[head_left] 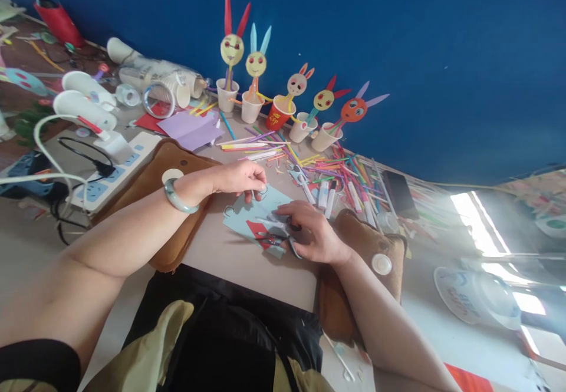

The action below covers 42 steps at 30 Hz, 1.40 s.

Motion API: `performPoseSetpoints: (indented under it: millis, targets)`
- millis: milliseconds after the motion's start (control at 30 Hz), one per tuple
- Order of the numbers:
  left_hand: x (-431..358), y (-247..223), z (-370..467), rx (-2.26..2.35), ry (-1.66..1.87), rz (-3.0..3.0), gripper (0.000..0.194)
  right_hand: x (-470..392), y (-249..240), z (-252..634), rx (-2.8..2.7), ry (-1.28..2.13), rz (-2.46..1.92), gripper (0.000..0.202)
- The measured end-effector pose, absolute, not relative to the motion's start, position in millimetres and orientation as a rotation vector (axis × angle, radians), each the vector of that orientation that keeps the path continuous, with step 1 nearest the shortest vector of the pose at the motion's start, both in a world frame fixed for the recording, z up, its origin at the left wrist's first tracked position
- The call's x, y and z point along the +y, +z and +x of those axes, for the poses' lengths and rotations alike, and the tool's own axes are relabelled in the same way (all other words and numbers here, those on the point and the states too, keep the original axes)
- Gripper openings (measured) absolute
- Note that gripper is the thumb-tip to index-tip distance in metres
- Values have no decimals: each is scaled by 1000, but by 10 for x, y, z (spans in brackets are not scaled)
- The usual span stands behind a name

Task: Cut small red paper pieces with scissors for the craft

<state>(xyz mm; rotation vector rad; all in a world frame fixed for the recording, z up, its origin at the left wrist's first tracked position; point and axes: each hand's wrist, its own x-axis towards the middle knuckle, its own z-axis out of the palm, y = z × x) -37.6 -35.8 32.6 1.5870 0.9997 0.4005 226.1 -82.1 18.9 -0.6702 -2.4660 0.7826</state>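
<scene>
My left hand (243,178) is closed in a pinch above the light blue paper (276,194). A small, thin, curled piece of light blue paper (264,191) shows at its fingertips. My right hand (316,233) grips dark-handled scissors (294,247), fingers in the loops. Their blades are spread apart and point left over the blue sheet and a red paper piece (257,233). Another small curled cutout (229,210) rests at the sheet's left edge. Parts of the paper are hidden by my hands and the scissors.
Rabbit-faced figures stand in cups, one of them red (280,114), along the blue wall. Coloured sticks (340,171) and marker pens (331,198) are scattered ahead. Brown cushions (177,233) flank the work area. A power strip (119,171) with cables lies left, beside purple paper (192,129).
</scene>
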Motion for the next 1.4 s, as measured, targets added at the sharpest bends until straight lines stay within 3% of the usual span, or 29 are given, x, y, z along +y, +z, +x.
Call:
performPoseSetpoints:
  millis: [267,667,967,1400]
  targets:
    - [-561,235,-20,871,689,1125,17,-891,229,2229,-1893,924,-1237,26]
    - [-766,242,168,920,505,1223,12,-866,147,2157,-1743,1047,-1254,19]
    - [-751,182,157,804,663,1128,38,-876,182,2118,-1515,1157,-1270,22]
    - [-709,96,148,898,644,1367,26,-864,135,2115,-1542,1151,-1289,30]
